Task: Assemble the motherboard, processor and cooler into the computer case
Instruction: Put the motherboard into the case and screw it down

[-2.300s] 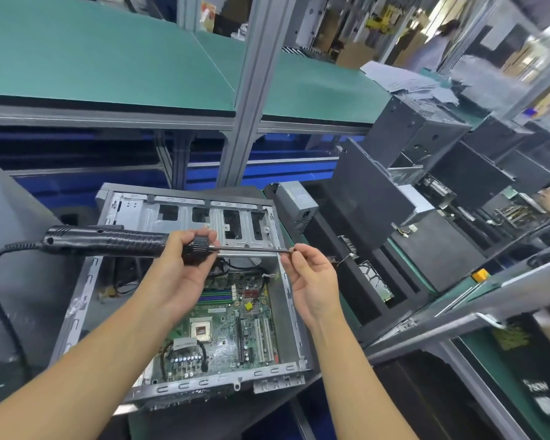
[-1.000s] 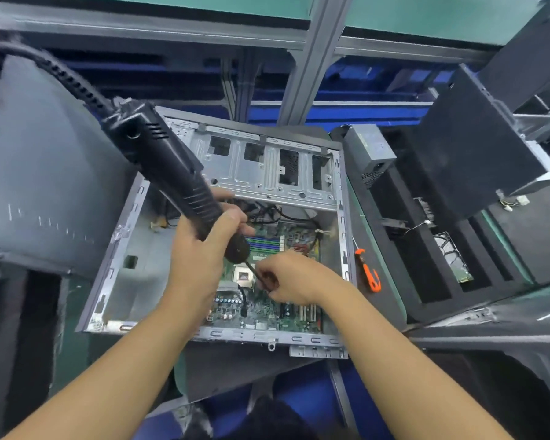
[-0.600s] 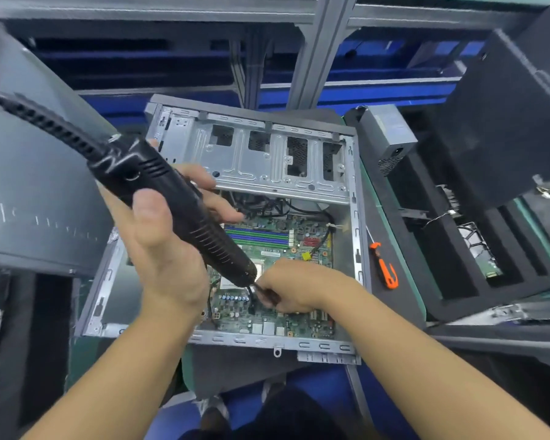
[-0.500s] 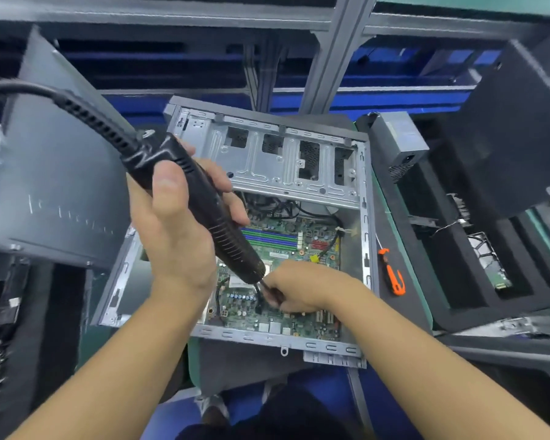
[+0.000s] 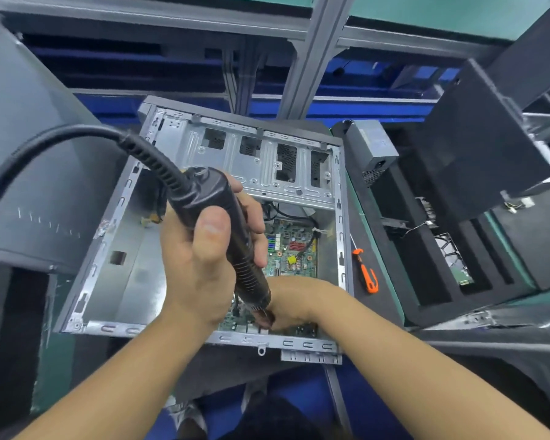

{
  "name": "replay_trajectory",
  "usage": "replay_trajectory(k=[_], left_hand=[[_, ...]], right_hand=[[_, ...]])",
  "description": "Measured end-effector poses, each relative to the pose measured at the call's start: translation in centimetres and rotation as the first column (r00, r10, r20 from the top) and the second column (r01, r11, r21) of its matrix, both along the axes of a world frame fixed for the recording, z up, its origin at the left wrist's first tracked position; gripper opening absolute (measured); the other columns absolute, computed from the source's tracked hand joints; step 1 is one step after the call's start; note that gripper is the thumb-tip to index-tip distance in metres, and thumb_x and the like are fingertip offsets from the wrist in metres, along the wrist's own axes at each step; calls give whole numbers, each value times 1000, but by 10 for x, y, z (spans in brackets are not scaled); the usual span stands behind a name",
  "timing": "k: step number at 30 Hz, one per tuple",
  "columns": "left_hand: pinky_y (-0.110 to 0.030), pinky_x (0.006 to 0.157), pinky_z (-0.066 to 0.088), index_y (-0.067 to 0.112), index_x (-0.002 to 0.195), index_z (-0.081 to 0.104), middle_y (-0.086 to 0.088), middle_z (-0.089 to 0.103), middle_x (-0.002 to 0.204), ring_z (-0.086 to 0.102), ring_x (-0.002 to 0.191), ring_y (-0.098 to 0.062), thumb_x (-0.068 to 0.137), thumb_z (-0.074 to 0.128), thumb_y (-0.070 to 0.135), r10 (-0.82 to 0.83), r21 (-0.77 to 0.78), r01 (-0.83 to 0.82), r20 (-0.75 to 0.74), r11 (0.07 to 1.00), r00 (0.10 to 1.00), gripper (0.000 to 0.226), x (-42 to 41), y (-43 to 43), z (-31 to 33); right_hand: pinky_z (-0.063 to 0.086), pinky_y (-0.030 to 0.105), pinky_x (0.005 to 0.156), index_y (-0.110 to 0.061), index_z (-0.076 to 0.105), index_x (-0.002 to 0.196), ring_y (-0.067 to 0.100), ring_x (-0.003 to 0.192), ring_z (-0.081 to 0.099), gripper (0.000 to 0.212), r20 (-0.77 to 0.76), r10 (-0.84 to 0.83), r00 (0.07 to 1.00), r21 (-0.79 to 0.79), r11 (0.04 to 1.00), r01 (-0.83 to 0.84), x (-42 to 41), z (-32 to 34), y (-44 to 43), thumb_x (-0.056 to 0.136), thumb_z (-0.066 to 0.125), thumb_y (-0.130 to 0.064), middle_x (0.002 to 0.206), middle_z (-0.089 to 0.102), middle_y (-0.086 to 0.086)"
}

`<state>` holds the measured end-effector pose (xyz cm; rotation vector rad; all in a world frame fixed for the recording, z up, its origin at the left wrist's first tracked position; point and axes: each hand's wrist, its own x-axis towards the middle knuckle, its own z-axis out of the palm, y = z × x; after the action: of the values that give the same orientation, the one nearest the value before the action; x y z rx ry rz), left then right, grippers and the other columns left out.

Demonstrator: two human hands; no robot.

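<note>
Open computer case point(image 5: 115, 281) lies on its side at centre frame, interior facing up. Motherboard point(image 5: 294, 249) sits on the case floor in the lower right part of the interior, largely covered by the hands. Perforated metal drive cage point(image 5: 251, 163) spans the upper end of the case.

Left hand point(image 5: 200, 265): wrapped firmly round the body of a black electric screwdriver point(image 5: 223, 217), thumb laid across the barrel. The tool slants down and to the right, its tip over the motherboard's lower edge. Its thick black cable point(image 5: 61, 134) arcs off towards the left edge of the frame.

Right hand point(image 5: 296, 303): low inside the case at the driver's tip, fingers curled in. They appear to pinch the bit, though the contact point is shadowed and partly hidden by the tool. The two hands are close together, meeting at the tip.

An orange-handled screwdriver point(image 5: 367, 274) lies just right of the case wall. A grey power supply box point(image 5: 373, 147) stands at upper right, beside a black foam tray point(image 5: 426, 265) with slots
</note>
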<state>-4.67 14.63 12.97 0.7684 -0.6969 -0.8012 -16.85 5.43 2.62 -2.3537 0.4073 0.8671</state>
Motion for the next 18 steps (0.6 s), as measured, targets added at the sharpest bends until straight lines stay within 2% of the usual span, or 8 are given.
replay_trajectory(k=[2, 5, 9, 12, 15, 18], left_hand=[[-31, 45, 43, 19, 98, 54, -5, 57, 70, 49, 42, -24, 79, 68, 61, -19, 4, 20, -15, 1000, 1000, 48, -1, -1, -1], [-31, 46, 43, 16, 100, 50, -6, 56, 71, 50, 43, -24, 79, 68, 62, -43, 22, 44, -35, 999, 998, 54, -5, -3, -6], [-33, 47, 46, 15, 101, 51, -9, 57, 72, 51, 44, -27, 75, 70, 64, -100, 80, 106, -79, 991, 992, 58, -4, -2, -13], [-34, 48, 47, 16, 100, 52, -9, 58, 73, 52, 45, -27, 75, 70, 65, -105, 100, 112, -72, 989, 992, 58, -2, -2, -16], [-34, 49, 47, 17, 101, 52, -6, 59, 73, 53, 46, -25, 73, 70, 66, -97, 91, 102, -61, 991, 993, 60, 2, -3, -12], [-34, 49, 48, 14, 103, 48, -5, 60, 74, 54, 47, -25, 74, 69, 67, -57, 77, 59, -37, 995, 998, 64, 12, -6, -3]], right_hand=[[41, 24, 56, -14, 60, 79, 24, 75, 58, 16, -33, -37, 999, -7, 999, 37, -5, -2, -1, 81, 61, 2, 85, 65, 5], [49, 31, 65, -8, 65, 85, 29, 80, 63, 13, -101, -99, 990, 8, 995, 100, -10, -6, 3, 81, 59, 3, 91, 69, 9], [46, 33, 68, -16, 61, 81, 26, 75, 56, 17, -192, -181, 965, 15, 982, 187, -9, -10, 10, 89, 53, -4, 90, 66, 6], [45, 33, 68, -16, 60, 80, 25, 75, 55, 19, -224, -175, 959, 37, 982, 188, -6, -9, 11, 86, 52, 0, 96, 68, 11], [47, 30, 69, -11, 64, 87, 26, 83, 59, 16, -186, -158, 970, 5, 987, 162, -6, -4, 9, 83, 55, 2, 104, 69, 10], [45, 27, 65, -17, 61, 85, 23, 80, 59, 17, -81, -166, 983, -87, 984, 159, -4, 1, 3, 83, 59, 0, 89, 63, 2]])
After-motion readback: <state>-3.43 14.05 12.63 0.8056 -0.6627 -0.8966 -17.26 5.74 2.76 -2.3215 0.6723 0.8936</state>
